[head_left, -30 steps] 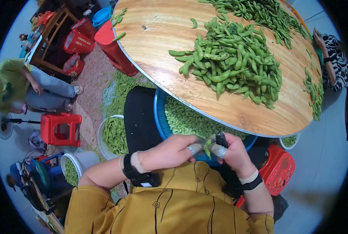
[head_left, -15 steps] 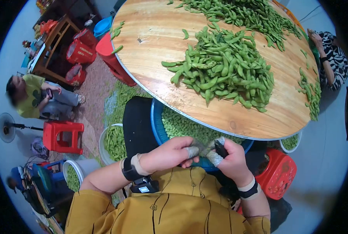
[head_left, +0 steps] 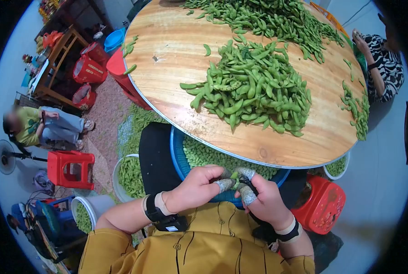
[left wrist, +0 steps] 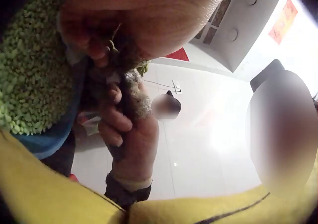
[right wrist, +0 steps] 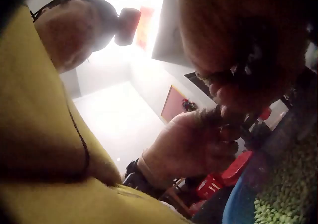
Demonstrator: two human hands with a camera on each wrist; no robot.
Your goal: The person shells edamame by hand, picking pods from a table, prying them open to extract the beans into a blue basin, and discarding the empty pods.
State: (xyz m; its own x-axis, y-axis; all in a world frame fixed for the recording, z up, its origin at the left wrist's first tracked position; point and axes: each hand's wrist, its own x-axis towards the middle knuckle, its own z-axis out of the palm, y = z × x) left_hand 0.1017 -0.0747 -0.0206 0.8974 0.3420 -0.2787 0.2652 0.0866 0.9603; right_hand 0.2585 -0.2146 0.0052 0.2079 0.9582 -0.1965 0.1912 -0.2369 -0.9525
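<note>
Both hands meet over the near edge of a blue basin (head_left: 178, 160) filled with shelled green beans (head_left: 204, 154). My left hand (head_left: 198, 185) pinches a green edamame pod (head_left: 234, 175) between thumb and fingers, silvery wrapping on the tips. From the other side my right hand (head_left: 268, 201) pinches at the same pod, its fingertips wrapped too, with something black among its fingers. In the left wrist view the beans (left wrist: 30, 70) lie beside the joined hands; fingers hide most of the pod. The right wrist view is dark around the fingers.
A round wooden table (head_left: 158, 86) overhangs the basin, bearing a heap of edamame pods (head_left: 254, 89) and more behind. White buckets (head_left: 94, 214) of pods stand left, near a red stool (head_left: 70, 169). Another red stool (head_left: 325, 203) is at right. Two other people sit farther off.
The pod seen between the hands a second ago gave way to blurred fingers, then a pod tip shows between them now. The head view has shifted, moving the table leftward and slightly down.
</note>
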